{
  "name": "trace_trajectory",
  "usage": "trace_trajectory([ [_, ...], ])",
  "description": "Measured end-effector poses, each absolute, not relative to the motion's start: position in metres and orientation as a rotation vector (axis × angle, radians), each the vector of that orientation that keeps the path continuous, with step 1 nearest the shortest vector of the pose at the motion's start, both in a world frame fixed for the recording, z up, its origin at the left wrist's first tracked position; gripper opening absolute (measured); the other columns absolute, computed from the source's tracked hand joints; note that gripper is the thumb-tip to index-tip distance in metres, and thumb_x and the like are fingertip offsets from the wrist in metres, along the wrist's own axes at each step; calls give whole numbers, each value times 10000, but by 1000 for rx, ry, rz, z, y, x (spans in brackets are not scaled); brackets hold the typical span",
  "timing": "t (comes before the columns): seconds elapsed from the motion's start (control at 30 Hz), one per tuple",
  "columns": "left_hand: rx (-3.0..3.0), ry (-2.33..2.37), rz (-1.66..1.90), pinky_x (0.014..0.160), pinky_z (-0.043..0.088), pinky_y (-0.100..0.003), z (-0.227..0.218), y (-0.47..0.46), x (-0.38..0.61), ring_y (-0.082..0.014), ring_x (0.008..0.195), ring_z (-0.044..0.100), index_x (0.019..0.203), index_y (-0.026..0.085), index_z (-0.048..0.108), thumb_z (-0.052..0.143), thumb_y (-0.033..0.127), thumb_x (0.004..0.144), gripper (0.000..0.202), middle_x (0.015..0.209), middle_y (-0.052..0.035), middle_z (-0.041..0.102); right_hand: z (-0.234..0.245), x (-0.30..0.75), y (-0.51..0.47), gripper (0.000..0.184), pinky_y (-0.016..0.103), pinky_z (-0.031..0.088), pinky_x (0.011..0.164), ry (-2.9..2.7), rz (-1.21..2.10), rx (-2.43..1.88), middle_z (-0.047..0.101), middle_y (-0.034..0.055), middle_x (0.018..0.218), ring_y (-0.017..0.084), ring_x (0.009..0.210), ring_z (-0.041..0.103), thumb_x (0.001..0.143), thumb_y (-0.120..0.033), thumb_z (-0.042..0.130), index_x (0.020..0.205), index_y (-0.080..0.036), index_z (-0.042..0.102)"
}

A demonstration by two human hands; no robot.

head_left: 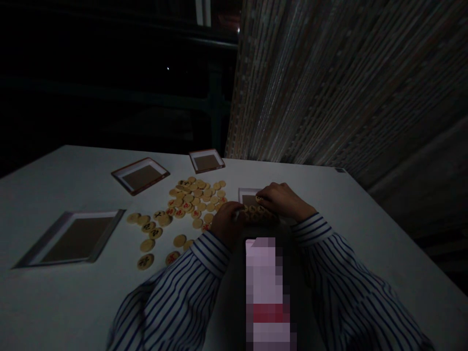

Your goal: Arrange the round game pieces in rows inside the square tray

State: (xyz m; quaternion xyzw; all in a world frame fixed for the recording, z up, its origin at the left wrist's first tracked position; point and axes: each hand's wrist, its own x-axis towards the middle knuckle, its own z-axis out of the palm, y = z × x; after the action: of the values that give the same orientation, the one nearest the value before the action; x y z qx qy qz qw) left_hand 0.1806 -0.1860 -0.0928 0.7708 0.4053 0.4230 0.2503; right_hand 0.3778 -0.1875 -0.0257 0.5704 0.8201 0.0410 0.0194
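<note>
At the left of the white table (365, 234) lies an empty shallow box (78, 239). Next, many loose round pieces (188, 198) are scattered. The left hand (227, 220) curls beside the nearer box (250, 199), which contains several pieces; I cannot tell if it grips something. The right hand (284, 201) pinches one disc (259, 199) above this box.

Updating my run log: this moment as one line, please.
left hand: at box | right hand: touching disc | loose discs: on table
</note>
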Motion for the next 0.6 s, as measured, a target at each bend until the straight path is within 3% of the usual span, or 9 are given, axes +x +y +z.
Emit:
trace_trajectory([
  [0.33, 2084, 1075, 1139, 761, 494, -316, -93, -185, 180, -189, 853, 601, 876, 192, 628, 531, 177, 719, 185, 917, -71, 657, -24, 378, -189, 266, 321, 336, 710, 2534, 110, 1781, 664, 78, 949, 218, 914, 549, 872, -346, 436, 982, -219, 642],
  [0.6, 2114, 1074, 1178, 795, 486, -326, -93, -186, 180, -194, 886, 598, 886, 188, 621, 530, 172, 727, 184, 928, -77, 655, -22, 378, -190, 251, 325, 332, 713, 2563, 101, 1736, 666, 68, 959, 214, 918, 547, 863, -229, 420, 954, -223, 654],
])
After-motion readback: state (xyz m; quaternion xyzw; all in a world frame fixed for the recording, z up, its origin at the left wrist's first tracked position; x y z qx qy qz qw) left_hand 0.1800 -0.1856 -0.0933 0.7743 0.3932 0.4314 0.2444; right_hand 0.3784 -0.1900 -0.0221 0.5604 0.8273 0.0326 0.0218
